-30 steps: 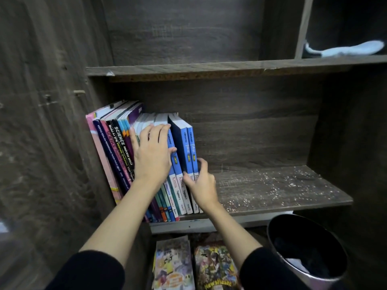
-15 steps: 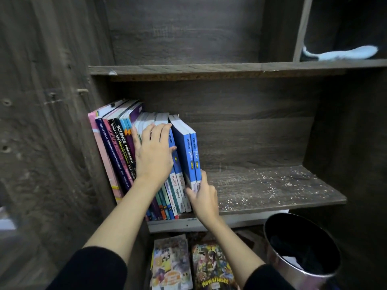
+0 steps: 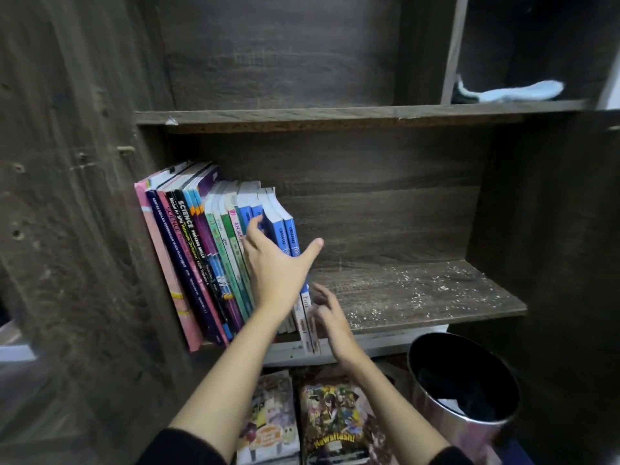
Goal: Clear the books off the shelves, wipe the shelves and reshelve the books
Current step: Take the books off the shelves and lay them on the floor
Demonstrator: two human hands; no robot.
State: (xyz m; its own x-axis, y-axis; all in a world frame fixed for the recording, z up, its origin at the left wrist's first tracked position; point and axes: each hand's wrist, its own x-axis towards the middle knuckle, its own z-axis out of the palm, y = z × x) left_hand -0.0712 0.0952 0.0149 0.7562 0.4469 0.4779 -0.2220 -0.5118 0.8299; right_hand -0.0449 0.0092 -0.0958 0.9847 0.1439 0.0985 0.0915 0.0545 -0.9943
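While the row of books [image 3: 188, 250] leans leftward against the side wall at the left end of the middle shelf [image 3: 419, 297], the step in hand is judged to be the removal of the rightmost blue volumes [image 3: 291, 234]. The left hand [image 3: 278, 273] is laid across the spines. Its fingers [image 3: 254, 228] are extended toward the gap between the blue volumes and the green ones, and the thumb is splayed wide to the right; nothing is clasped yet. The right hand [image 3: 330, 313] is held low beside the foot of the same spines, its fingers loosely spread. Contact cannot be confirmed because of motion blur.

For a clean extraction, the fingers should be pushed fully into the gap and the thumb closed on the outer cover, so that a small batch is pinched as one block. The lower edge should be supported by the right hand, as thin paperbacks are expected to sag and fan. White specks [image 3: 402, 290] on the bare shelf board are best left undisturbed until the cloth [image 3: 513, 92], lying in the upper right compartment, is applied.
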